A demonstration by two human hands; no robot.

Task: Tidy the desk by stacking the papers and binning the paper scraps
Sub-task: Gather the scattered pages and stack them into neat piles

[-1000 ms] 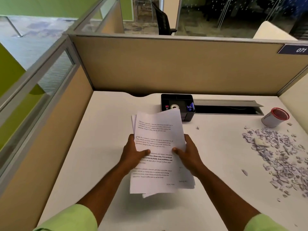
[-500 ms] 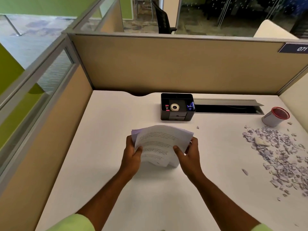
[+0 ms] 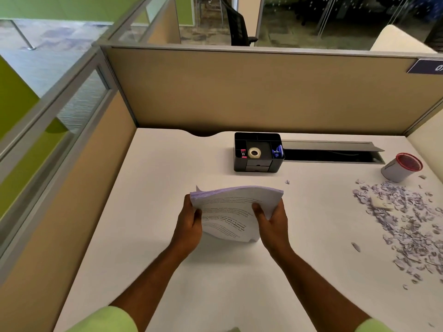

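A stack of printed papers [image 3: 230, 212] stands on its lower edge on the white desk [image 3: 148, 212], tilted with the top edge leaning away. My left hand [image 3: 189, 224] grips its left side and my right hand [image 3: 273, 224] grips its right side, thumbs on the printed face. A wide spread of small paper scraps [image 3: 412, 226] lies on the desk at the right. A small white bin with a red rim [image 3: 400, 167] lies tipped on its side just beyond the scraps.
A black desk organiser [image 3: 257, 152] holding a tape roll and clips sits at the back centre. Beside it is an open cable trough [image 3: 330, 154]. Beige partition walls [image 3: 239, 92] close off the back and left. Single scraps [image 3: 356, 246] lie loose near the pile.
The stack went from lying flat and facing me to standing on its edge on the desk; both hands shifted to its sides and its edges look more even.
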